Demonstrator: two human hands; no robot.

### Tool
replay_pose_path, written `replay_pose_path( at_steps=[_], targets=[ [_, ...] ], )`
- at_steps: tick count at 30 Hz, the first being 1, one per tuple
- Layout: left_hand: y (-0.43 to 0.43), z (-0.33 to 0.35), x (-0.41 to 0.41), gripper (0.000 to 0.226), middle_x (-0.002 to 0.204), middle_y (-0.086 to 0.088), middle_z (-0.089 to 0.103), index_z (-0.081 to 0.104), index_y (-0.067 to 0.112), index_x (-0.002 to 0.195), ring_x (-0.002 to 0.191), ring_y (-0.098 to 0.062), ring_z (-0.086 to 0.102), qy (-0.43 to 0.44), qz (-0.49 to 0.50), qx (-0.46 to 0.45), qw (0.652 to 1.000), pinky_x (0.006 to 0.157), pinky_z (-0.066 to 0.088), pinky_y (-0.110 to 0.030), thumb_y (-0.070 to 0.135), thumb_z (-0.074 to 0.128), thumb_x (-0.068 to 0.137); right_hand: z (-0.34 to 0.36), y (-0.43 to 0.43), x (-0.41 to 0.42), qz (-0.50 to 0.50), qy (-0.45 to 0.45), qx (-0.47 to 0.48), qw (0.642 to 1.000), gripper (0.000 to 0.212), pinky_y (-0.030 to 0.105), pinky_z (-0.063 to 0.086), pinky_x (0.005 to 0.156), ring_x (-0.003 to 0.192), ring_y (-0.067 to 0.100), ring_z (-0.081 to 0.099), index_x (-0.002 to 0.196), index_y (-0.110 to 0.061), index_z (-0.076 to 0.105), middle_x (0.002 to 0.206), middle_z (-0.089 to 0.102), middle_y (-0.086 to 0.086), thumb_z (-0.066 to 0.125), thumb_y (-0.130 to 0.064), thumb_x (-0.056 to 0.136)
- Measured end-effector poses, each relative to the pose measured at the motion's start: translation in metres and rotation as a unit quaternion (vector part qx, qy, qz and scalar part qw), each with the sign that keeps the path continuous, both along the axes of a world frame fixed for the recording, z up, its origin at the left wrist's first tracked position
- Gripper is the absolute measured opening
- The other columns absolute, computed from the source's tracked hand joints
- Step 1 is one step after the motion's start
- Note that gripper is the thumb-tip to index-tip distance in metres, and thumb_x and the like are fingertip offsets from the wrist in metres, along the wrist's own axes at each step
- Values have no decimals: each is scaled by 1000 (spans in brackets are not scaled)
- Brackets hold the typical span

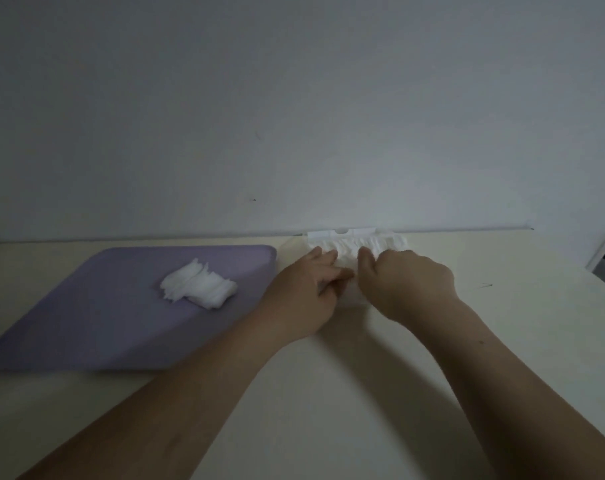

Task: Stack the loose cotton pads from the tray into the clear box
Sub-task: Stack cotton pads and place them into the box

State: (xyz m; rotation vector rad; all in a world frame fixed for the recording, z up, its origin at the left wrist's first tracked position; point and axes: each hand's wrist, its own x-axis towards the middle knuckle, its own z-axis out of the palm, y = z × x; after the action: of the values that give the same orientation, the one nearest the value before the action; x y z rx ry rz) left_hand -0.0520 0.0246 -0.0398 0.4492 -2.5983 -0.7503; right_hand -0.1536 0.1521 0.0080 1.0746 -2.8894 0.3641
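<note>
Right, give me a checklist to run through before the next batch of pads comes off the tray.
1. Loose cotton pads remain on purple tray: ok.
2. Clear box sits on the table beside the tray: ok.
3. Pads in the box seated in a neat row: cannot tell, hands cover part.
4. Left hand free to reach: not ok, fingers at the box.
5. Right hand free: not ok, also at the box.
6. Room left in the box: cannot tell.

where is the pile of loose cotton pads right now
In the head view, the white fanned pile of loose cotton pads lies on the flat lilac plastic tray, left of both hands and touched by neither.
</note>
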Motion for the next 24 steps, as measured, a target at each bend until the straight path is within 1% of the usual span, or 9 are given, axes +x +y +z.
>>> replay_pose_path(
  at_steps=[2,4,6,9,11,13,16,19,24],
  targets=[
    [1,4,13,43,167,6,31,62,33,139,156,-11,22,-8,-13,3,1000,122,20,-20,16,53,101,6,7,-4,-39,24,-31,998,62,41,46,87,105,35,66,113,-13,69,114,69,15,24,-54,103],
    [-7,3,35,48,166,9,31,60,30,142,152,-4,27,18,11,26,999,121,27,-21,12,54,98,12,7,-3,-25,69,-89,993,60,37,47,75,78,30,65,86,-14,67,85,68,9,25,-53,102],
    [-27,0,57,42,156,4,49,68,25,132,143,-11,45,54,52,-8,997,117,37,-27,15,54,93,17,4,8,45,66,-172,982,56,30,43,62,58,20,58,66,-14,59,62,59,-3,32,-48,102],
    [-63,-3,95,35,124,-2,72,78,17,110,115,-26,66,64,129,-79,986,101,52,-36,18,52,86,19,-14,46,172,-47,-253,951,44,26,41,52,49,9,54,65,-16,61,53,59,-7,49,-41,99],
    [-83,-3,117,34,116,-2,72,77,16,107,107,-29,66,49,186,-103,976,94,55,-40,18,54,83,10,-33,70,240,-94,-236,937,33,31,51,64,59,9,62,74,-16,68,65,69,-7,55,-34,97],
    [-103,-7,138,45,121,-2,67,74,19,114,110,-31,62,36,241,-114,963,96,53,-39,19,53,73,-6,-59,89,293,-118,-211,925,18,33,54,85,88,14,70,99,-17,75,96,77,-1,59,-24,96],
    [-125,-12,151,71,145,-7,56,61,22,139,134,-34,53,-13,230,-43,972,110,41,-36,23,57,68,-29,-104,105,337,-107,-161,921,37,34,44,101,123,26,59,128,-11,64,131,66,9,64,-21,93],
    [-133,-20,152,68,150,1,55,52,25,148,137,-22,53,-15,195,52,979,112,40,-27,23,66,81,-48,-138,109,356,-126,-143,915,50,33,46,98,119,29,60,130,-16,61,128,66,8,70,-34,84],
    [-149,-32,158,55,127,5,71,65,25,134,114,-17,68,45,193,24,980,97,56,-38,35,62,80,-63,-167,99,333,-78,-141,929,47,38,49,86,99,31,64,112,-17,72,106,71,10,79,-51,79]
  ],
)
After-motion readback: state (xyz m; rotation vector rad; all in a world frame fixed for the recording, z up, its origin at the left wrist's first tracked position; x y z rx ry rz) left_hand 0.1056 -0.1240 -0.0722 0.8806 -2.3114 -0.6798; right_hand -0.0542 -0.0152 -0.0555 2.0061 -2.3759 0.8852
